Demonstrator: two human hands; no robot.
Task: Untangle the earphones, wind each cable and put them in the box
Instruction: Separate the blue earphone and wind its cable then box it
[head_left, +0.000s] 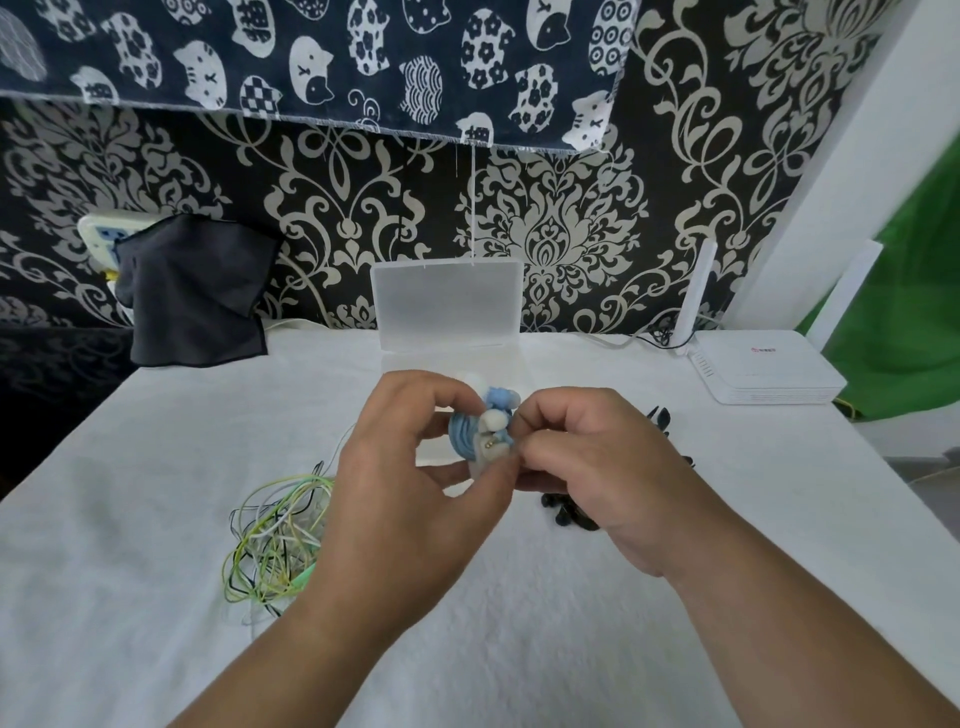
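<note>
Head view: blue earphones wound into a coil, plug end being secured, not yet boxed.

The left hand (400, 467) is curled around the blue earphones (467, 436) and holds the coil above the surface (467, 649). The right hand (602, 467) pinches the loose end at the coil's 3 o'clock side, where a gold plug (491, 443) shows. The box (447, 306) stands near at 12 o'clock from the coil, open, with its lid upright. A tangle of green, white and black cables (275, 540) lies at 8 o'clock. The black earphones (566, 514) lie at 4 o'clock, partly hidden behind the right hand. Judgement: tuck the plug under a turn while the left hand keeps firm pressure on the coil. If that pressure eases early, the turns will likely spring loose. Carry the coil to the box pinched flat, and release it only once it is inside.
</note>
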